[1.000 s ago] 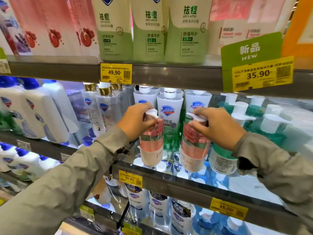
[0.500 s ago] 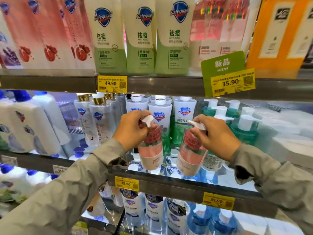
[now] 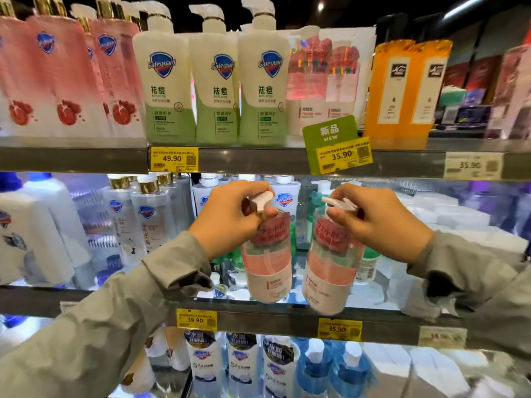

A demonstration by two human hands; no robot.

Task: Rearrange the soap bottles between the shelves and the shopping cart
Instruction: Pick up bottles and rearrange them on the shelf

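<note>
Shopper's-eye view of a supermarket soap aisle. Nearest, a left sleeve [image 3: 115,311] and a right sleeve [image 3: 474,277] of grey-green cloth reach in from the lower corners.

The left hand [image 3: 230,216] is curled round the neck of the left pink bottle [image 3: 268,268], just under its white pump head [image 3: 261,200]. The right hand [image 3: 382,222] holds the right pink bottle [image 3: 327,277] the same way, thumb and fingers closed round the collar below the spout.

The 2 bottles hang upright, side by side and near each other but apart, in front of the middle shelf [image 3: 258,313]. Their bases sit level with its grey front lip, above a yellow 35.90 price tag [image 3: 339,328]. Whether either base touches the lip cannot be told.

Each bottle is clear, stiff plastic holding pink liquid, so it is probably fairly heavy to carry by the neck alone. The glossy wrap looks slippery. The collar under the pump gives the fingers a ledge and seems the surest hold for 1 hand. The spout itself looks like the weak point: pressing or twisting it could dispense soap or snap it.

Behind them on the middle shelf stand gold-capped clear bottles [image 3: 149,214] and white pump bottles. Farther up, the top shelf carries 3 green Safeguard bottles [image 3: 215,87] and pink boxed packs [image 3: 321,81] behind a green NEW sign [image 3: 330,133]. No shopping cart is in view.
</note>
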